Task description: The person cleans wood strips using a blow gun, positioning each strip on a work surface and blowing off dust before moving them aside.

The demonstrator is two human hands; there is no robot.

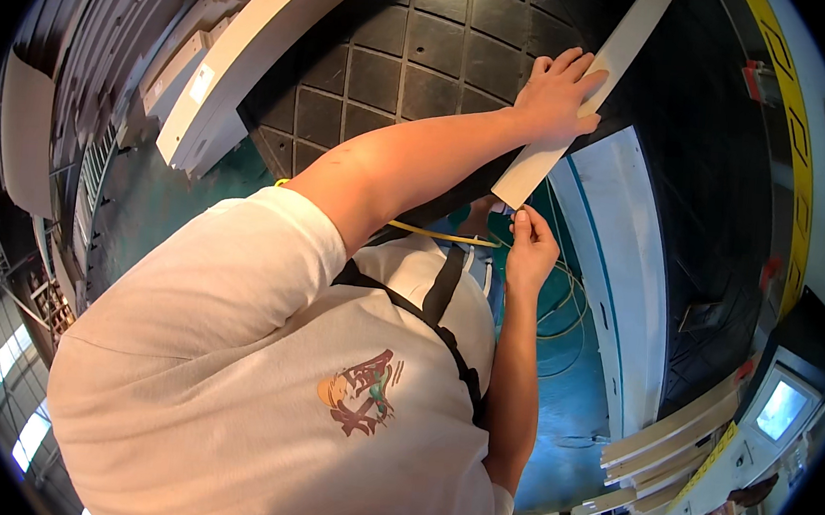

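A long pale board (628,43) lies slantwise on the dark machine table (432,44), its near end reaching the table's edge. My left hand (559,100) is stretched across and rests flat on the board, fingers spread. Just below the board's near end, my right hand (533,252) is closed in a pinch, thumb against the fingers. What it pinches, if anything, is too small to make out.
A grooved grid covers the table's far left part. To the right runs a white panel (618,262) with a blue edge strip. Stacked pale boards (677,439) lie lower right, near a lit screen (783,408). Curved white panels (245,54) stand left. A yellow hose (443,235) crosses below.
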